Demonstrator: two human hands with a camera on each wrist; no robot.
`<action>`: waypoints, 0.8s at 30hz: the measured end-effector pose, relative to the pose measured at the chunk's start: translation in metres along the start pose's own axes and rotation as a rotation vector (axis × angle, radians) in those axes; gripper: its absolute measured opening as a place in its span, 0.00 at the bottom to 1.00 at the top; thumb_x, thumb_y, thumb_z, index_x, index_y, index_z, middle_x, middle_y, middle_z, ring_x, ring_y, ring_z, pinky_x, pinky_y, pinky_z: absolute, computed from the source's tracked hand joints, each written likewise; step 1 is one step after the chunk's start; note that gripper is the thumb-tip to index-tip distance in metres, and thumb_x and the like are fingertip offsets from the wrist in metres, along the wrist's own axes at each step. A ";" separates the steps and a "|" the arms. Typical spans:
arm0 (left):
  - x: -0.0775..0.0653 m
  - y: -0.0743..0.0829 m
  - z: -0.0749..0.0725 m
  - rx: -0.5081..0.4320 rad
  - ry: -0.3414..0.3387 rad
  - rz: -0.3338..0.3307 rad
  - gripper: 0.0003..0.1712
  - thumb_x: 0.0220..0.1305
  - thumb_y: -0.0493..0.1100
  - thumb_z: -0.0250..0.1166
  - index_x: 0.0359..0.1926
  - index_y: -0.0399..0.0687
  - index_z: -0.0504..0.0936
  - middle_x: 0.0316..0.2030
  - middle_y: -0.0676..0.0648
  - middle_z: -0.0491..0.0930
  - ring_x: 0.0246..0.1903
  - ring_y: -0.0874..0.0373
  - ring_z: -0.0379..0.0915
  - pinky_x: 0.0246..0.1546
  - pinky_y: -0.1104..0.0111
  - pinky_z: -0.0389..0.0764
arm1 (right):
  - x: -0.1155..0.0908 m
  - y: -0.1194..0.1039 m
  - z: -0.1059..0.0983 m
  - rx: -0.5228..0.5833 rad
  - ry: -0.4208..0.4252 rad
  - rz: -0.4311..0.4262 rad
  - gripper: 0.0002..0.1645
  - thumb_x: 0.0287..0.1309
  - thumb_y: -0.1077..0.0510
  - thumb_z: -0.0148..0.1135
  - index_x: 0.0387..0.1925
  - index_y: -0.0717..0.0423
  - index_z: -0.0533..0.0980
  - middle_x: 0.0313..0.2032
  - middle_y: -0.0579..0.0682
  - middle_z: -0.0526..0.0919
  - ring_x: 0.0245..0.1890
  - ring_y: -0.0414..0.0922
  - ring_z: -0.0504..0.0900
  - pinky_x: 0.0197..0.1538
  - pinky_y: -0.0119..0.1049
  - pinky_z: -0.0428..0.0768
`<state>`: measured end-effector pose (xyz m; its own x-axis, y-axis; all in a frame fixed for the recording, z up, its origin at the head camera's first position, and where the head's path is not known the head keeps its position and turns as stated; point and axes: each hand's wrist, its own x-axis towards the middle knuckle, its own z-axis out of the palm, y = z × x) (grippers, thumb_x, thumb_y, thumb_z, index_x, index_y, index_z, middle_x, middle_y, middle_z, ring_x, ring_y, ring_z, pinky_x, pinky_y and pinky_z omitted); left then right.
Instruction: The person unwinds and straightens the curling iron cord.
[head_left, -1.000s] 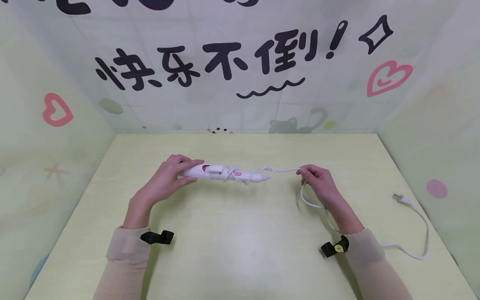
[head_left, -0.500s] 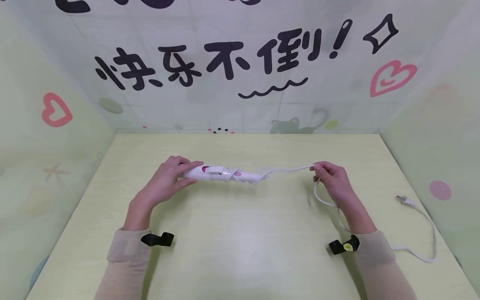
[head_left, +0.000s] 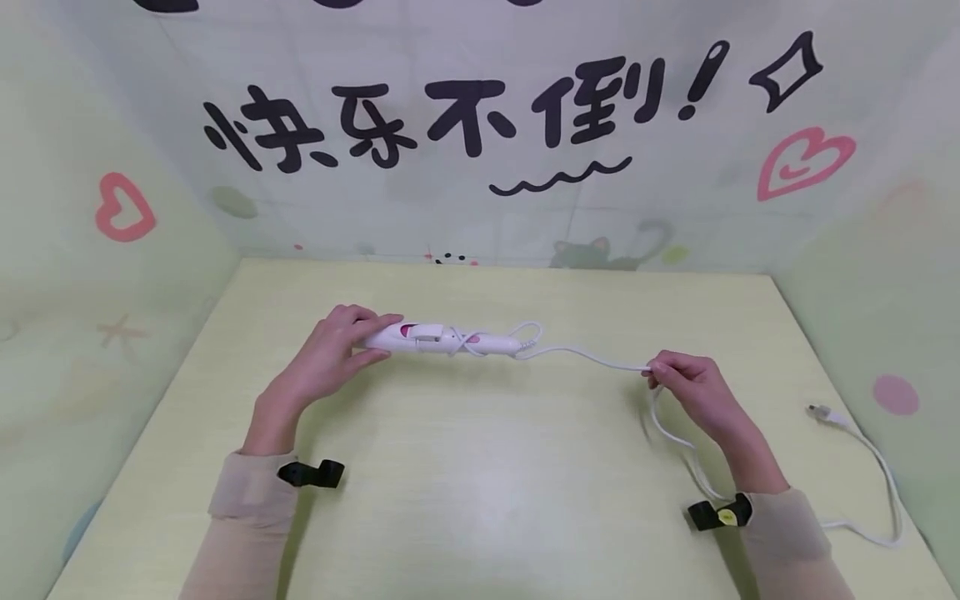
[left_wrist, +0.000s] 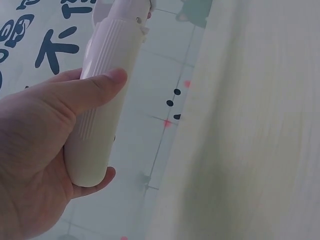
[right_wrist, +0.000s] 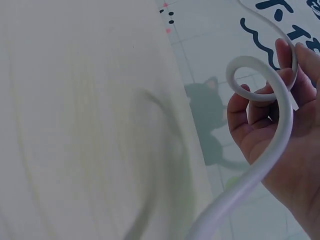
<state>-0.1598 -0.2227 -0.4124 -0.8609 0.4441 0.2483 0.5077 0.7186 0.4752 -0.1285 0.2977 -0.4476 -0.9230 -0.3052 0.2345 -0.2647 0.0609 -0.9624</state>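
Shifted farther right, the right hand pinches a white cord, the stretch running to the white appliance now longer; the left hand grips that appliance's opposite end above a pale tabletop.

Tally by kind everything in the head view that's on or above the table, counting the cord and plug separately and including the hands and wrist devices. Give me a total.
Hands: 2 (left hand, right hand)
White handheld appliance: 1
White cord: 1
Plug: 1
Black wrist devices: 2 (left device, right device)
Total: 7
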 end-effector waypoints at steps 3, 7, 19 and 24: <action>0.000 0.001 -0.001 -0.003 -0.004 -0.007 0.32 0.59 0.32 0.75 0.65 0.49 0.81 0.51 0.38 0.78 0.51 0.41 0.70 0.49 0.47 0.70 | 0.000 0.001 -0.002 -0.014 -0.020 -0.008 0.15 0.72 0.74 0.52 0.34 0.65 0.83 0.31 0.46 0.83 0.36 0.39 0.77 0.45 0.32 0.75; 0.000 0.001 -0.001 -0.012 -0.010 -0.007 0.31 0.61 0.33 0.75 0.66 0.48 0.80 0.52 0.38 0.77 0.52 0.40 0.69 0.49 0.47 0.69 | 0.000 0.001 -0.005 -0.049 -0.027 0.012 0.16 0.70 0.74 0.54 0.33 0.60 0.85 0.31 0.44 0.84 0.35 0.39 0.77 0.45 0.30 0.75; 0.002 0.002 -0.003 0.003 0.039 0.024 0.32 0.60 0.33 0.75 0.65 0.47 0.80 0.51 0.38 0.77 0.51 0.41 0.68 0.48 0.50 0.68 | -0.003 0.008 -0.004 -0.219 -0.179 0.101 0.07 0.69 0.71 0.59 0.34 0.67 0.82 0.30 0.56 0.82 0.29 0.39 0.73 0.35 0.31 0.73; 0.001 0.002 -0.001 0.015 0.037 0.024 0.32 0.59 0.32 0.76 0.65 0.47 0.81 0.50 0.39 0.77 0.50 0.41 0.68 0.46 0.50 0.68 | -0.003 0.010 0.005 -0.299 -0.263 0.168 0.09 0.72 0.65 0.59 0.37 0.63 0.84 0.30 0.57 0.81 0.28 0.39 0.70 0.31 0.33 0.70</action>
<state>-0.1594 -0.2216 -0.4105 -0.8489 0.4417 0.2903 0.5285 0.7159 0.4561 -0.1270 0.2948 -0.4584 -0.8675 -0.4975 -0.0020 -0.2222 0.3910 -0.8932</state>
